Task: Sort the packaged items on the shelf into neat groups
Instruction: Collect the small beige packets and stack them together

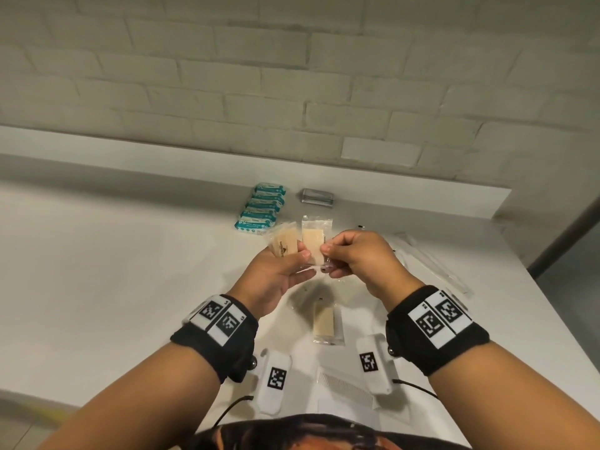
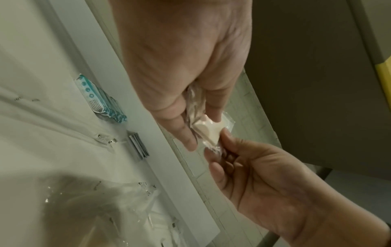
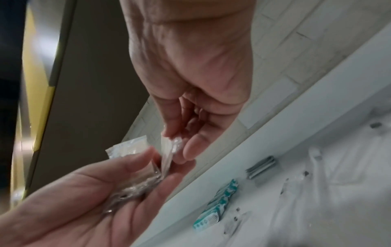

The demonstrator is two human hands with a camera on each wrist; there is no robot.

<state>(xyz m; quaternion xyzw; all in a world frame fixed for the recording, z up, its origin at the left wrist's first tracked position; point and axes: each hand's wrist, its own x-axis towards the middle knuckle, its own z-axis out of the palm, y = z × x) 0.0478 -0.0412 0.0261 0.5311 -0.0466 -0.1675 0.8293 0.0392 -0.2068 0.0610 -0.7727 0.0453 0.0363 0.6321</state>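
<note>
Both hands are raised above the white shelf (image 1: 130, 254). My left hand (image 1: 292, 259) grips a clear packet with a beige pad (image 1: 285, 243), thumb on its front. My right hand (image 1: 327, 254) pinches the lower edge of a second beige packet (image 1: 312, 240), which touches the first. In the left wrist view the left hand (image 2: 190, 130) holds the packets (image 2: 208, 132) while the right hand (image 2: 222, 143) meets them from below. In the right wrist view the right hand (image 3: 180, 142) pinches clear film (image 3: 168, 153). A third beige packet (image 1: 324, 323) lies on the shelf beneath the hands.
A row of several teal packets (image 1: 263, 206) sits at the back by the shelf's raised ledge, with a stack of grey packets (image 1: 318, 197) to its right. Long clear-wrapped items (image 1: 431, 261) lie at the right. A wrapped comb (image 1: 347, 388) lies near the front edge.
</note>
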